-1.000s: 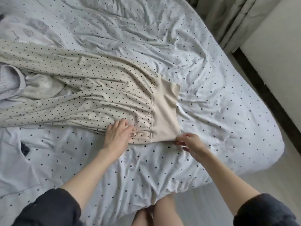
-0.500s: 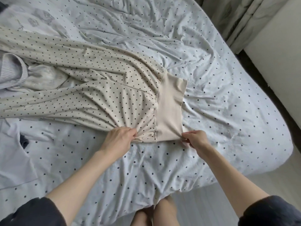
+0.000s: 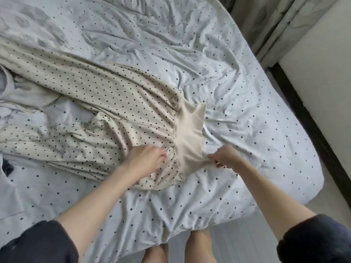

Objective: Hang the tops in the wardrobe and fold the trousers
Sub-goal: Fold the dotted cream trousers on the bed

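Cream trousers with black dots [image 3: 106, 103] lie spread across the bed, legs running to the left, their plain beige waistband [image 3: 190, 130] towards the right. My left hand [image 3: 146, 158] grips the dotted cloth just left of the waistband, near its front edge. My right hand [image 3: 226, 158] pinches the near corner of the waistband and pulls it to the right. The near edge of the trousers is bunched and lifted between my two hands.
The bed [image 3: 247, 103] carries a rumpled white sheet with dark dots. A pale grey garment [image 3: 7, 86] lies at the left edge between the trouser legs. Curtains [image 3: 269, 21] and a wall [image 3: 326, 69] stand at the right, beyond a dark floor strip.
Both hands have closed on the near edge of the trousers and pulled it up and towards me; the waistband corner now stretches to the right. The view shifted down a little.
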The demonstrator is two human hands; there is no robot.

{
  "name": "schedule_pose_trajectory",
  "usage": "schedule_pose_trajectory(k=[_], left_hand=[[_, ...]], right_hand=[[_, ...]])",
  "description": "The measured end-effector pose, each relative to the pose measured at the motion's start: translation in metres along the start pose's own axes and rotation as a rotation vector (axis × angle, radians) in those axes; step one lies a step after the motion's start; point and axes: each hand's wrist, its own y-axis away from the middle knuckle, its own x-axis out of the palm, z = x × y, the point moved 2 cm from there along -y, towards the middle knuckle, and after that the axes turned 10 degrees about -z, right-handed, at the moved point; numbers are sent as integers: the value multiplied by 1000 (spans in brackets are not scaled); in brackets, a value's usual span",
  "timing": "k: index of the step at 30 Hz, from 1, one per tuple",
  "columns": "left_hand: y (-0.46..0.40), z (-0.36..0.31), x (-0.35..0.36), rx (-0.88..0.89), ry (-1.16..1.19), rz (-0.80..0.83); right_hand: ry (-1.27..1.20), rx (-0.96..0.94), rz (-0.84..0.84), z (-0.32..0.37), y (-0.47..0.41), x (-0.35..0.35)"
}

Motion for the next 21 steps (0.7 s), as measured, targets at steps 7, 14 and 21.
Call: schedule_pose_trajectory(k=[7, 14, 21], left_hand=[[-67, 18, -33, -103, 43, -253], [-98, 26, -21, -214, -113, -22], [-116, 10, -18, -248, -102, 66]], right_hand=[[90, -549, -383, 82, -59, -34], [404, -741, -217, 117, -102, -35], [55, -422, -175, 137, -138, -98]])
